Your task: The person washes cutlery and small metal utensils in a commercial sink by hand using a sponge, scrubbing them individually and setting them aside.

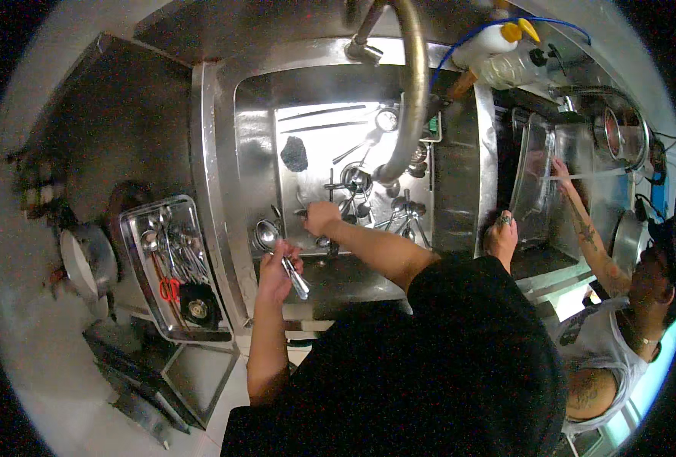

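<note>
My left hand (280, 265) is closed around the handles of several metal spoons at the front left of the stainless steel sink. The round bowl of a ladle (267, 233) shows above its fingers, and handle ends stick out below. Over the left part of the basin, my right hand (322, 218) has its fingers curled. A small dark end shows beside them; whether it is gripped is not clear. Just right of that hand, metal utensils (362, 210) lie on the basin floor around a small round metal container (356, 178). A dark scouring pad (294, 154) rests farther back.
A curved faucet (415, 91) arches over the sink (252, 143). Left stands a metal tray (126, 240) with cutlery, red-handled scissors (169, 289) and a black object. Bottles (512, 68) stand back right. At right, a co-worker's hands (500, 237) are by a clear container (535, 171).
</note>
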Motion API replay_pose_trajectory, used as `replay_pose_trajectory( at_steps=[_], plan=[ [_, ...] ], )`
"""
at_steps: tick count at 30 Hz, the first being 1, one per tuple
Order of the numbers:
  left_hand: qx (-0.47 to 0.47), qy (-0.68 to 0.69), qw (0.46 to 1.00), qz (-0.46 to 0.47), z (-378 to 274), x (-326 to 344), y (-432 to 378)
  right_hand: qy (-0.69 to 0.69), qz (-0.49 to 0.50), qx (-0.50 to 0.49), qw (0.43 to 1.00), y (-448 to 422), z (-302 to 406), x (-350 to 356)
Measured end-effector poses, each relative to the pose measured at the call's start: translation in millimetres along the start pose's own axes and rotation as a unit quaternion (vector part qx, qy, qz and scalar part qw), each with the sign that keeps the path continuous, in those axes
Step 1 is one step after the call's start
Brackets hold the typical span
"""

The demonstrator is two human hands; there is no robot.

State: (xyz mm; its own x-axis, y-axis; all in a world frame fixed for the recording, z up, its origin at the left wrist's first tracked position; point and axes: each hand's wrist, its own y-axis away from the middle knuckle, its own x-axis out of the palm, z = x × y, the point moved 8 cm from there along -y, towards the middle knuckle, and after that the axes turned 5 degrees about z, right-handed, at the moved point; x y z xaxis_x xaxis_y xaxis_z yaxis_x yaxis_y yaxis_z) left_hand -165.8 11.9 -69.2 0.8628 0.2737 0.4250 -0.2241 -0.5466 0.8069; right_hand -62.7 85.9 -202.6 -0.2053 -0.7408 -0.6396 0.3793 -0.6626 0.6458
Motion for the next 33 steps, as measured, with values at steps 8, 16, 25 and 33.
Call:
replay_pose_trajectory(
  at_steps=[8, 16, 25, 33],
  plan=[
    [0.105, -0.025, 0.994, 0.012, -20.7, 3.1, -2.6, -0.324, -0.222, -0.126, 0.911, 47.2, 9.8, -67.5],
    [0.076, -0.075, 0.994, 0.003, -16.5, 27.5, 2.1, -0.31, -0.39, 0.215, 0.84, -5.1, -163.5, -65.6],
    [0.07, -0.042, 0.997, 0.007, -6.0, 27.8, 19.1, -0.346, -0.374, 0.264, 0.819, 75.5, -221.9, -68.0],
    [0.089, -0.102, 0.991, 0.013, -14.4, 47.0, 0.7, -0.779, -0.054, -0.083, 0.619, -0.9, -105.5, -49.5]
  ],
)
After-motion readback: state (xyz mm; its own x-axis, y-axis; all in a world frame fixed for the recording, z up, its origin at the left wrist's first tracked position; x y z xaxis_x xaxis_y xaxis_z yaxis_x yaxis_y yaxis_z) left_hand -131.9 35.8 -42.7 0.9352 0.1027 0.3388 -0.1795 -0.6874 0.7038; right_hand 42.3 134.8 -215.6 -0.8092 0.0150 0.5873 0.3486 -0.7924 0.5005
